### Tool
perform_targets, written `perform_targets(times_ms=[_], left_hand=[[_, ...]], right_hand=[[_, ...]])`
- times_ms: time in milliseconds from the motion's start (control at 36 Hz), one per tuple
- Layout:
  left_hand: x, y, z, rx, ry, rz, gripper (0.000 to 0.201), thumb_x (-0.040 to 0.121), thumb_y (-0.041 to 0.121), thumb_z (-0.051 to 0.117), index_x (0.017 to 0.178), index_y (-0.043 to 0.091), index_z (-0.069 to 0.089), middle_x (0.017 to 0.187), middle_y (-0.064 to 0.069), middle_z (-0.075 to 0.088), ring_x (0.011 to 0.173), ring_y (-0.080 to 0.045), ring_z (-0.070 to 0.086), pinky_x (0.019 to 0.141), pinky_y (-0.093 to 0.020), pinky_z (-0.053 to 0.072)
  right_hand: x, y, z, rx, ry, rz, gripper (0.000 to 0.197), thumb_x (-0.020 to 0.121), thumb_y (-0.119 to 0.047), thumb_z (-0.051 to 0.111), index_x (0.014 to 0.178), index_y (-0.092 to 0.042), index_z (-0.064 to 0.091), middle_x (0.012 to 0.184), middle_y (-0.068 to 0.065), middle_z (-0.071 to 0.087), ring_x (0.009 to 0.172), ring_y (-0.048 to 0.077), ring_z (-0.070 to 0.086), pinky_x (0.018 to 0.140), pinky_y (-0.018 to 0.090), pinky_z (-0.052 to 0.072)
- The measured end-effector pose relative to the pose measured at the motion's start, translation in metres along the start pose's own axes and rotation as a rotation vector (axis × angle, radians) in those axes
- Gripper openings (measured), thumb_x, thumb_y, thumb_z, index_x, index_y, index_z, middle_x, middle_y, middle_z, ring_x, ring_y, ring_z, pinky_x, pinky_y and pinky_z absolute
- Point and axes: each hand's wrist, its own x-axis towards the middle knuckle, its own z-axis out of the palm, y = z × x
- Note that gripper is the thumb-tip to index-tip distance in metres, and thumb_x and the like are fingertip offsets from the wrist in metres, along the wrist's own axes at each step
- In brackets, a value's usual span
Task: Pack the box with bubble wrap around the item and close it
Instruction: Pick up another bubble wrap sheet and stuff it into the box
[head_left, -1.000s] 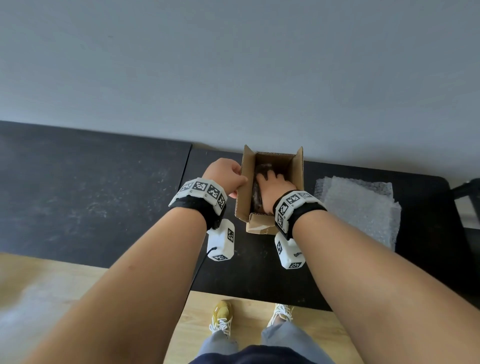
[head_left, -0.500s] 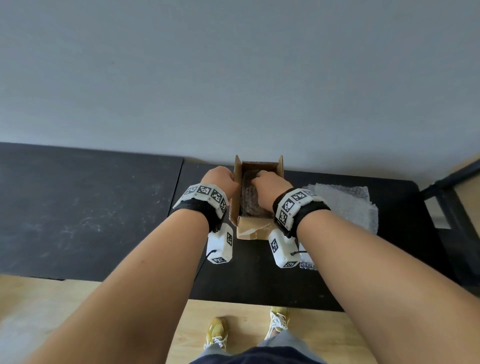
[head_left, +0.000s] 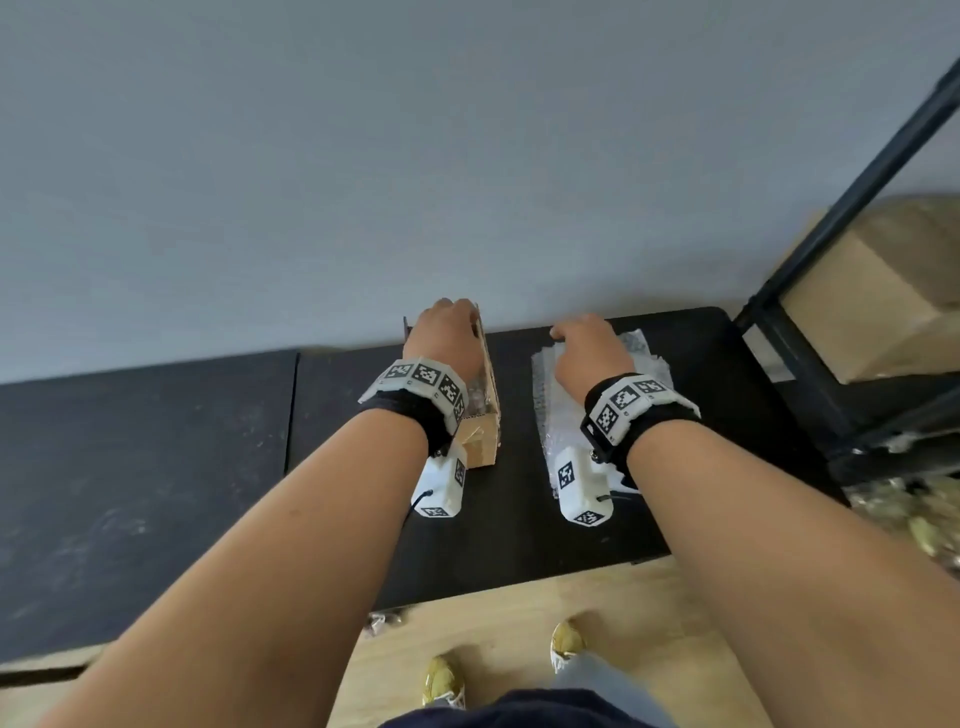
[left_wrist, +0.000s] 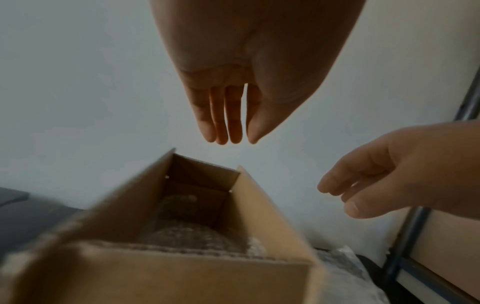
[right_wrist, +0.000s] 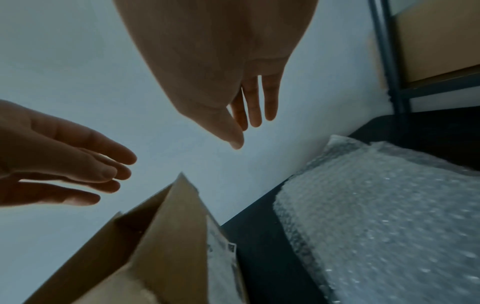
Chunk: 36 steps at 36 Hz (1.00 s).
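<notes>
Cardboard box (left_wrist: 182, 257) sits open on the black table (head_left: 519, 519), wrapped item (left_wrist: 187, 236) inside. Left hand (left_wrist: 249, 78) hovers above it, fingers straight, holding nothing. Right hand (right_wrist: 221, 72) relaxed, empty, over spare bubble wrap (right_wrist: 376, 226) beside the box.

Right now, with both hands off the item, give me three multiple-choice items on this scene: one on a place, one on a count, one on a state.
1. Where does the loose bubble wrap sheet lie?
A. Right of the box
B. Left of the box
C. On the floor

2. How many hands hold something?
A. Two
B. One
C. None

3. The box flaps are:
A. Taped shut
B. Standing open
C. Torn off

Answers: 1 A, the head view shows it under the right hand. 2 C, the wrist views show the left hand and right hand with straight, empty fingers. 3 B, wrapped contents show between upright flaps.
</notes>
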Motion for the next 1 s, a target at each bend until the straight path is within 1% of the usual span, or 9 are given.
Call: perform_targets(times_ms=[83,167,250,333,417,528,722,861,1000], left_hand=[[0.002,0.024,0.018,-0.014,-0.017,0.040,0.041,0.090,0.003,0.045,0.128,0.014,0.056,0.126,-0.007,0.054,0.118,-0.024,0.052,0.095,-0.033,0.044],[0.003,0.050,0.040,-0.013,-0.045,0.069,0.039,0.091,0.003,0.045,0.126,0.015,0.058,0.124,-0.007,0.056,0.113,-0.026,0.056,0.092,-0.031,0.045],[0.004,0.071,0.069,-0.015,-0.110,0.065,0.039,0.092,0.004,0.045,0.125,0.017,0.059,0.127,-0.006,0.058,0.112,-0.025,0.058,0.094,-0.031,0.045],[0.002,0.082,0.099,-0.009,-0.214,0.010,0.045,0.091,0.002,0.044,0.131,0.019,0.055,0.135,-0.004,0.052,0.118,-0.025,0.055,0.095,-0.033,0.045],[-0.002,0.086,0.126,0.021,-0.324,-0.066,0.048,0.092,0.001,0.046,0.138,0.016,0.049,0.140,-0.008,0.047,0.122,-0.027,0.053,0.098,-0.032,0.045],[-0.009,0.081,0.157,0.088,-0.433,-0.217,0.049,0.093,0.004,0.045,0.141,0.012,0.042,0.141,-0.015,0.039,0.114,-0.034,0.056,0.095,-0.041,0.051],[-0.008,0.063,0.186,0.158,-0.404,-0.402,0.047,0.095,0.011,0.041,0.142,0.006,0.033,0.133,-0.021,0.046,0.118,-0.036,0.052,0.090,-0.040,0.046],[-0.003,0.060,0.191,0.145,-0.393,-0.387,0.042,0.096,0.012,0.043,0.138,0.007,0.041,0.126,-0.018,0.058,0.112,-0.034,0.057,0.087,-0.038,0.047],[-0.004,0.063,0.193,0.138,-0.372,-0.332,0.044,0.094,0.011,0.051,0.138,0.013,0.048,0.140,-0.012,0.045,0.120,-0.031,0.054,0.097,-0.036,0.047]], right_hand=[[-0.004,0.029,-0.005,-0.015,-0.012,0.093,0.049,0.088,-0.003,0.045,0.135,-0.017,0.051,0.135,0.009,0.048,0.127,0.028,0.044,0.098,0.039,0.041],[-0.003,0.063,-0.003,-0.029,-0.031,0.164,0.045,0.086,-0.005,0.047,0.130,-0.012,0.053,0.131,0.012,0.053,0.118,0.031,0.053,0.097,0.038,0.046],[-0.004,0.097,0.003,-0.012,-0.077,0.223,0.037,0.088,-0.005,0.047,0.123,-0.009,0.056,0.129,0.011,0.055,0.111,0.032,0.057,0.084,0.033,0.047],[-0.006,0.126,0.014,0.002,-0.172,0.272,0.027,0.090,-0.007,0.048,0.116,-0.008,0.057,0.121,0.015,0.058,0.104,0.031,0.061,0.075,0.032,0.046],[-0.005,0.148,0.026,0.007,-0.249,0.305,0.026,0.092,-0.009,0.047,0.116,-0.008,0.054,0.110,0.015,0.063,0.098,0.032,0.063,0.075,0.035,0.049],[-0.001,0.168,0.040,-0.001,-0.300,0.300,0.024,0.093,-0.011,0.046,0.116,-0.006,0.053,0.110,0.016,0.061,0.100,0.033,0.062,0.072,0.034,0.045],[0.006,0.181,0.054,0.080,-0.303,0.281,0.024,0.090,-0.012,0.049,0.114,-0.010,0.051,0.109,0.013,0.060,0.096,0.032,0.063,0.079,0.040,0.054],[0.008,0.184,0.057,0.068,-0.275,0.268,0.027,0.089,-0.009,0.051,0.115,-0.012,0.046,0.109,0.013,0.059,0.101,0.032,0.060,0.084,0.045,0.055],[0.011,0.181,0.053,0.056,-0.214,0.210,0.027,0.092,-0.006,0.047,0.118,-0.011,0.046,0.104,0.011,0.063,0.097,0.031,0.062,0.081,0.042,0.054]])
